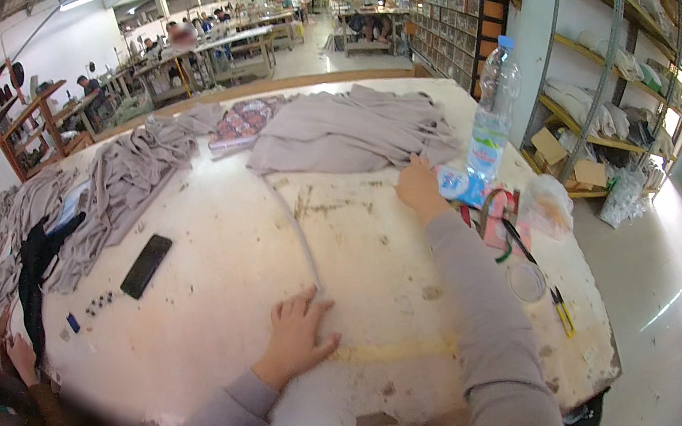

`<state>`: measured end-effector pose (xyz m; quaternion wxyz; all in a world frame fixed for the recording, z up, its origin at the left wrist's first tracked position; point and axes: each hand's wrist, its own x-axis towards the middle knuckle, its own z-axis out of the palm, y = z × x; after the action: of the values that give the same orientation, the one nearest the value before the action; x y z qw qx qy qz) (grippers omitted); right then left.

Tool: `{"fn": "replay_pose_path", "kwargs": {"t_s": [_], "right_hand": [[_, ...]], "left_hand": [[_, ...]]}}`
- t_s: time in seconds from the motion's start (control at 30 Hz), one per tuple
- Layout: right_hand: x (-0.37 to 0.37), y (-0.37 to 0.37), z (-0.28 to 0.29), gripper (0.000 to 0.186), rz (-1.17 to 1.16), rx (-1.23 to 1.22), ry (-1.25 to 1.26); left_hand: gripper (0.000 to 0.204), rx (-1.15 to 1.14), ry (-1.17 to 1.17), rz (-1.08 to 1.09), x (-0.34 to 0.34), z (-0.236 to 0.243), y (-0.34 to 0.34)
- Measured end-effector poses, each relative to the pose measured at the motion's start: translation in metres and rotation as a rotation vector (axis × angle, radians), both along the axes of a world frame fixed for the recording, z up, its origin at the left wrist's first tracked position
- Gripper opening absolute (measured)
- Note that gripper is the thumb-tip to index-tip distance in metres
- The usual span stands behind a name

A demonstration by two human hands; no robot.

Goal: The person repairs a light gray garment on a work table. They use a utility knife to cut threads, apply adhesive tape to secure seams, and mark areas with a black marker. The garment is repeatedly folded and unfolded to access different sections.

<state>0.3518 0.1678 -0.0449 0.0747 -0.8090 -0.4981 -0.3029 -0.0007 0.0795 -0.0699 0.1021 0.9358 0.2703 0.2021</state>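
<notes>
My left hand rests on the pale work table with its fingers apart, at the lower end of a thin grey fabric strip. My right hand reaches to the edge of the folded taupe fabric, fingers bent; what they grip is hidden. Just right of it lie a blue-and-white packet, an upright plastic water bottle, a pink item, a clear plastic bag, a tape roll and yellow-handled snips. A patterned cloth lies left of the fabric.
Heaped taupe fabric, black cloth and a phone lie at the left. Another person's hand is at the lower-left edge. Metal shelves with bags stand at right; people work at machines in the background.
</notes>
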Motion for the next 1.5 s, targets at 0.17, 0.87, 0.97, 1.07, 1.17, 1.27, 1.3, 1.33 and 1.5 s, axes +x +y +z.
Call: {"fn": "replay_pose_path", "kwargs": {"t_s": [0.17, 0.87, 0.97, 1.07, 1.17, 1.27, 1.3, 1.33, 1.5], "right_hand": [[0.044, 0.047, -0.027, 0.019, 0.03, -0.067, 0.069], [-0.166, -0.197, 0.032, 0.045, 0.686, 0.144, 0.511], [-0.155, -0.189, 0.015, 0.042, 0.654, 0.204, 0.173], [-0.173, -0.194, 0.012, 0.034, 1.035, 0.014, 0.438], [-0.223, -0.223, 0.024, 0.027, 1.382, -0.248, 0.881], [-0.23, -0.282, 0.051, 0.028, 1.582, -0.384, 1.279], [-0.224, -0.292, 0.061, 0.029, 1.643, -0.453, 1.377], [-0.207, -0.296, 0.072, 0.029, 1.546, -0.235, 1.128], [-0.102, -0.25, 0.088, 0.028, 0.607, -0.056, 1.225]], "left_hand": [[0.057, -0.066, 0.035, -0.013, 0.001, 0.011, 0.003], [0.051, -0.928, -0.658, -0.101, -0.032, -0.044, 0.038], [0.052, -0.936, -0.69, -0.062, -0.055, -0.049, 0.022], [0.052, -0.93, -0.695, 0.018, -0.082, -0.046, 0.005], [0.053, -0.884, -0.687, 0.098, -0.109, -0.037, -0.003], [0.054, -0.783, -0.684, 0.182, -0.134, -0.022, 0.002], [0.054, -0.739, -0.68, 0.207, -0.141, -0.017, 0.009], [0.054, -0.69, -0.673, 0.232, -0.145, -0.011, 0.017], [0.055, -0.465, -0.487, 0.371, -0.147, 0.016, 0.07]]}}
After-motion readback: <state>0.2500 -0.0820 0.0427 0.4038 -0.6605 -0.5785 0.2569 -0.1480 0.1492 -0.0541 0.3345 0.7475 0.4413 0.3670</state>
